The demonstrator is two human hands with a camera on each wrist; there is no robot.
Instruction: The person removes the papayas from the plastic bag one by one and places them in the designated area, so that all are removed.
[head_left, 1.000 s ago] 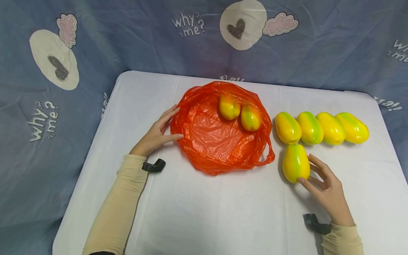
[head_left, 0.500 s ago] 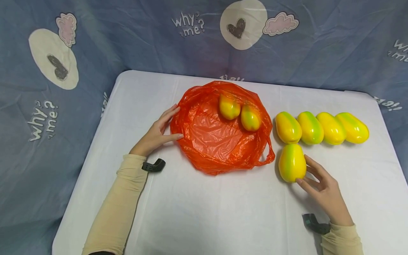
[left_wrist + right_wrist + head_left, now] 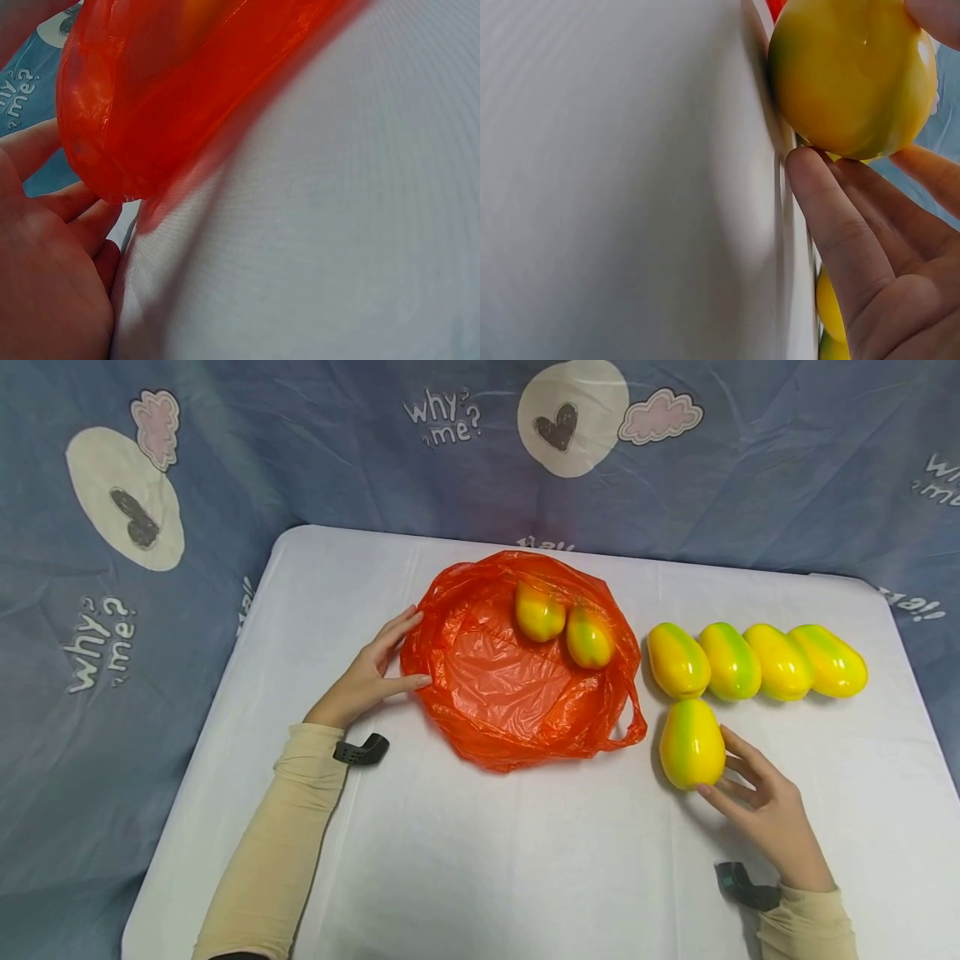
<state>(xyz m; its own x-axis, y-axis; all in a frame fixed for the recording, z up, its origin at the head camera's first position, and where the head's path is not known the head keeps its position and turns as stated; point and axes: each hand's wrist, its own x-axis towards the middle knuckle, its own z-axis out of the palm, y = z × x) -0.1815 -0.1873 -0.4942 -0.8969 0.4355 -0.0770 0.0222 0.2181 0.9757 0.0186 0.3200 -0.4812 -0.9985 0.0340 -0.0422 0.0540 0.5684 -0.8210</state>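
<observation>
In the head view, my right hand (image 3: pixel 768 810) holds a yellow-green mango (image 3: pixel 692 745) between its thumb at the near end and fingers along the right side. The right wrist view shows the fingertips touching this mango (image 3: pixel 851 75) from below, with the thumb at the upper right. My left hand (image 3: pixel 367 681) touches the left side of a red plastic bag (image 3: pixel 502 693), fingers and thumb spread. Two mangoes (image 3: pixel 538 612) lie inside the wide-mouthed bag. In the left wrist view, the fingers (image 3: pixel 90 221) rest against the bag's wall (image 3: pixel 150 127).
Several more mangoes (image 3: pixel 678 660) lie in a row at the right, the leftmost just behind the held one. The bag's handle loop (image 3: pixel 633 727) hangs toward them. A white-covered table (image 3: pixel 487 860) lies below, with blue printed cloth (image 3: pixel 337 452) behind and at the left.
My right hand and its mango shifted slightly left, then a little back right. My left hand and the bag have stayed in place.
</observation>
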